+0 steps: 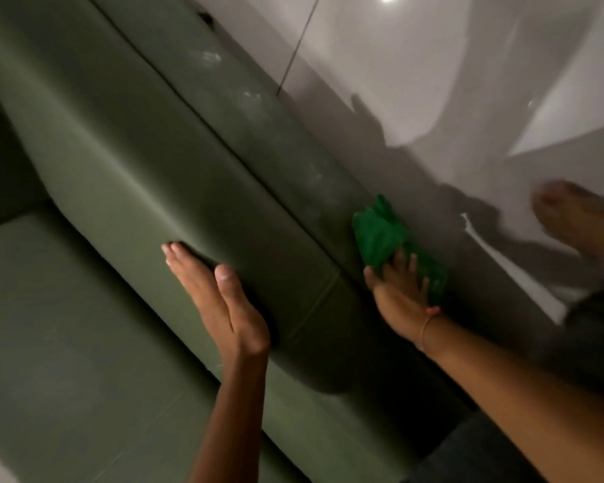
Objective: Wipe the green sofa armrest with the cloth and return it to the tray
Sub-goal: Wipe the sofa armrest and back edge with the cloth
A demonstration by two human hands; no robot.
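The green sofa armrest (pixel 175 158) runs diagonally from upper left to lower right, with a dark seam along its top. My right hand (pixel 400 291) presses a bright green cloth (pixel 380 235) against the armrest's outer side, fingers spread over the cloth. My left hand (pixel 220 298) lies flat and open against the inner side of the armrest, holding nothing. Pale dusty smears (pixel 211 59) show on the outer side further up. No tray is in view.
The sofa seat cushion (pixel 56 325) fills the lower left. A glossy white tiled floor (pixel 415 71) lies to the right of the armrest. A bare foot (pixel 572 217) stands on the floor at the right edge, blurred.
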